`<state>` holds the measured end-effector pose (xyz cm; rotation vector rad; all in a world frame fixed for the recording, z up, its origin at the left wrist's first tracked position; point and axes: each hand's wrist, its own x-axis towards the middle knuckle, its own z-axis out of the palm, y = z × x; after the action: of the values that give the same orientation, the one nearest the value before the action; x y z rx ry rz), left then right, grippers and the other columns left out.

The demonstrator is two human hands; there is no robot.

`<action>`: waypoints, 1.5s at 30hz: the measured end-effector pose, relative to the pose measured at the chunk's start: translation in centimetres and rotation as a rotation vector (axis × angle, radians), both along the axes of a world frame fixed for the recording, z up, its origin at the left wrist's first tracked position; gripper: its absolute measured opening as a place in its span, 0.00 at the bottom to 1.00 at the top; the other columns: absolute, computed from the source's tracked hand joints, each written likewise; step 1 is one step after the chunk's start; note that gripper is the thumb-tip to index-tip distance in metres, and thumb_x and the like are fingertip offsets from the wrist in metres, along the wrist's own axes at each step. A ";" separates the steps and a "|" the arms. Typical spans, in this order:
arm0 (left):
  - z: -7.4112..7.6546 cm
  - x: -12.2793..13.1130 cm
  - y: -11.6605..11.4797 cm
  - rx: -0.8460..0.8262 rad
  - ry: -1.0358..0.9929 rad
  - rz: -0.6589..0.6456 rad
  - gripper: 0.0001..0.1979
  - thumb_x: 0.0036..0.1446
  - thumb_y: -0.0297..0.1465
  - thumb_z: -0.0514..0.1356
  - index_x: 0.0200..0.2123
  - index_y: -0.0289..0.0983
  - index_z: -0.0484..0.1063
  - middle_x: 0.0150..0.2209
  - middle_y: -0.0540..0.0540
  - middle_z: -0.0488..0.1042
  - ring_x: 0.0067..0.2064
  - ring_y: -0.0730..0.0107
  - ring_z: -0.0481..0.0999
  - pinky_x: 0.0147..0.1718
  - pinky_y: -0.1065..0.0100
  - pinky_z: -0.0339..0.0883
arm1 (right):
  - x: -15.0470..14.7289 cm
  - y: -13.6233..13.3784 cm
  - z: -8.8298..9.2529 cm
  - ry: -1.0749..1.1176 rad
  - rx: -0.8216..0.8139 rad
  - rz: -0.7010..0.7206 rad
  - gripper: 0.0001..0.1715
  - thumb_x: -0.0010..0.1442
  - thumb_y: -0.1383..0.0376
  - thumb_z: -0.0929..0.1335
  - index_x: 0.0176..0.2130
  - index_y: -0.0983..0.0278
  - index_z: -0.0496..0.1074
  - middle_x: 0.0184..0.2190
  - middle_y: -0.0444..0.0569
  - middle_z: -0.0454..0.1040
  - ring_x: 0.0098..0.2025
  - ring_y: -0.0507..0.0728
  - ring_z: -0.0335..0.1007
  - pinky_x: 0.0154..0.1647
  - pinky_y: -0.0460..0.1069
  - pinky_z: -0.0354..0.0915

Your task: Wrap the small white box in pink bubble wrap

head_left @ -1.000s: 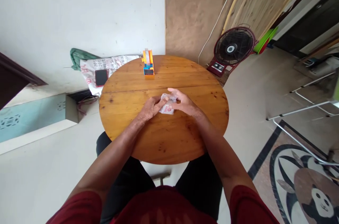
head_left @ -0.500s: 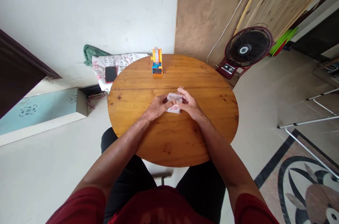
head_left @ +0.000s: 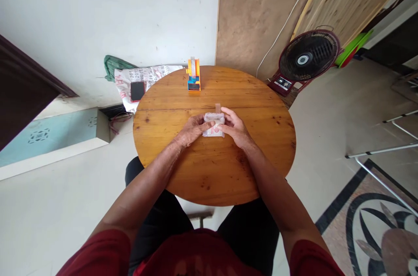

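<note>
- On the round brown wooden table (head_left: 205, 167), near its middle, sits the small squarish packet in see-through wrap (head_left: 214, 117), with red print on its near side. I have it between my two hands.
- My left hand (head_left: 193, 130) grips the left side of the packet. Its thumb lies flat across the front, and its other fingers are bent at the side, partly hidden.
- My right hand (head_left: 237, 131) holds the right side. Its thumb presses on the front, close to the left thumb. Its pointing finger reaches to the far edge.
- Past that far edge, a short clear strip of tape (head_left: 217, 107) sticks out, just beside that finger. I can't tell how much of it is stuck down.
- Near the far rim of the table stands the orange and blue plastic tape holder (head_left: 193, 85), well apart from my hands. I am not touching it.
- I think the step in hand is keeping the wrap snug and lining up the tape. The strip looks not yet folded over.
- To me, the next move calls for a firm left hand, so the packet does not slip. The right finger should bend the strip toward me and rub it flat, softly, since thin tape can wrinkle or stick to skin.
</note>
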<state>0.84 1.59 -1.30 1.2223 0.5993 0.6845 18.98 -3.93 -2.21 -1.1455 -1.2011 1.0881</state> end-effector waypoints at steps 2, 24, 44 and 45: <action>0.0 0.0 0.0 -0.004 -0.010 -0.013 0.34 0.46 0.48 0.71 0.52 0.32 0.75 0.49 0.37 0.79 0.47 0.55 0.79 0.47 0.62 0.69 | 0.0 0.1 -0.2 0.003 -0.004 -0.019 0.47 0.46 0.53 0.77 0.61 0.58 0.62 0.54 0.53 0.76 0.52 0.63 0.75 0.55 0.60 0.70; 0.8 0.0 -0.2 -0.066 -0.017 0.013 0.33 0.42 0.45 0.74 0.49 0.31 0.77 0.43 0.39 0.82 0.42 0.57 0.80 0.45 0.60 0.69 | 0.6 -0.2 -0.2 -0.092 0.061 -0.126 0.45 0.50 0.47 0.75 0.60 0.58 0.63 0.56 0.56 0.73 0.55 0.63 0.73 0.59 0.62 0.67; 0.6 -0.2 0.3 -0.093 -0.027 0.052 0.33 0.40 0.45 0.74 0.48 0.30 0.78 0.42 0.39 0.82 0.41 0.58 0.80 0.45 0.61 0.70 | 0.2 -1.1 1.3 -0.436 0.246 -0.274 0.25 0.54 0.61 0.72 0.52 0.58 0.69 0.46 0.50 0.80 0.51 0.61 0.75 0.59 0.61 0.64; 0.6 -0.2 0.3 -0.090 -0.024 0.051 0.33 0.41 0.44 0.74 0.47 0.30 0.78 0.42 0.39 0.82 0.40 0.59 0.80 0.44 0.62 0.70 | 0.1 -1.0 1.1 -0.451 0.247 -0.252 0.26 0.54 0.61 0.72 0.52 0.58 0.70 0.46 0.50 0.80 0.50 0.61 0.75 0.59 0.61 0.64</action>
<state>0.64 1.84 -0.67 1.1171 0.6371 0.7066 19.06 -4.97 -1.10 -1.3431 -1.4426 0.4860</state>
